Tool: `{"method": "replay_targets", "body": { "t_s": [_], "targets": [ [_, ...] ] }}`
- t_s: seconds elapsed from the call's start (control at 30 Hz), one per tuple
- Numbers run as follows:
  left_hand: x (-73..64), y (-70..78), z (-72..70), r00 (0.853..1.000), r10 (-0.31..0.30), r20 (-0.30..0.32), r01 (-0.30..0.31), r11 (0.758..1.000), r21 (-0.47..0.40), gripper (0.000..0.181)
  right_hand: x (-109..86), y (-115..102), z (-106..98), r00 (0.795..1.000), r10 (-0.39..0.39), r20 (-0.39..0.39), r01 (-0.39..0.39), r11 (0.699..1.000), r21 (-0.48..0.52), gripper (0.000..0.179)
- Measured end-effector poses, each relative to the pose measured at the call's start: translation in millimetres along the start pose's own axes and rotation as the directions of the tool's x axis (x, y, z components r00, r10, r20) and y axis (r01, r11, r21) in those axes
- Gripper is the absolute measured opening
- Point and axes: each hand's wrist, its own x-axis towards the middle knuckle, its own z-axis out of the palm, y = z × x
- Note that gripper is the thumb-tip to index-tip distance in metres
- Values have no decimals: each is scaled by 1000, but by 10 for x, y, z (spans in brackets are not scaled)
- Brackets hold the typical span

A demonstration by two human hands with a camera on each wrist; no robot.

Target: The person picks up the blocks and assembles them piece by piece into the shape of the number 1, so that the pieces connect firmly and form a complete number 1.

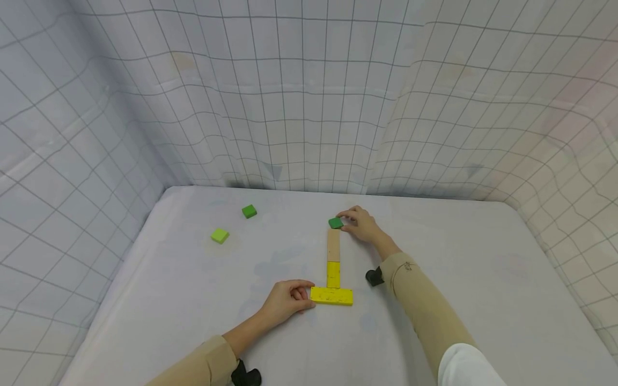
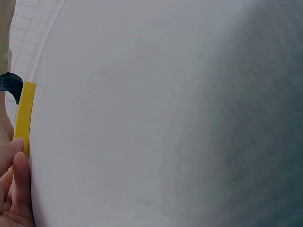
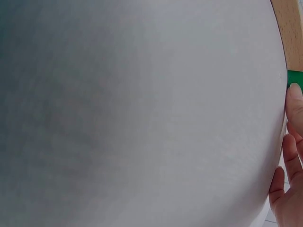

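Note:
In the head view my left hand (image 1: 286,300) pinches the left end of a long yellow block (image 1: 331,296) between thumb and index finger. A shorter yellow block (image 1: 333,274) stands end-on against its far side, and a plain wooden block (image 1: 333,245) continues the line away from me. My right hand (image 1: 362,225) pinches a dark green square block (image 1: 335,223) right at the wooden block's far end. The right wrist view has the green block (image 3: 295,79) under the thumb, beside the wood. In the left wrist view, fingers grip the yellow block's (image 2: 24,113) near end.
Two loose square blocks lie at the far left of the white table (image 1: 159,300): a green one (image 1: 249,211) and a lime one (image 1: 219,235). White grid-patterned curtains (image 1: 309,107) hang behind the table and along both sides. Black wrist devices (image 1: 374,276) sit under both forearms.

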Motion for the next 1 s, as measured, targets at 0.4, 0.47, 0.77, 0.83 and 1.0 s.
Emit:
{"method": "replay_targets", "body": {
  "t_s": [0.4, 0.47, 0.77, 0.83, 1.0],
  "targets": [
    [-8, 20, -8, 1000, -2, 6, 2, 1000, -10, 37, -15, 14, -11, 999, -38, -3, 38, 999, 4, 34],
    [-9, 18, -9, 1000, -3, 7, 3, 1000, -11, 38, -18, 12, -13, 999, -44, -2, 44, 999, 6, 34],
    [-3, 2, -5, 1000, -4, 2, 4, 1000, -12, 37, -30, 8, -18, 999, -48, 0, 48, 999, 5, 34],
    [-6, 7, -3, 1000, -2, 3, 2, 1000, -16, 37, -34, 5, -19, 999, -49, -3, 49, 999, 8, 34],
    [-11, 2, -6, 1000, -1, 2, 1, 1000, -26, 40, -41, 2, -19, 999, -47, -10, 47, 999, 22, 34]
  ]
}}
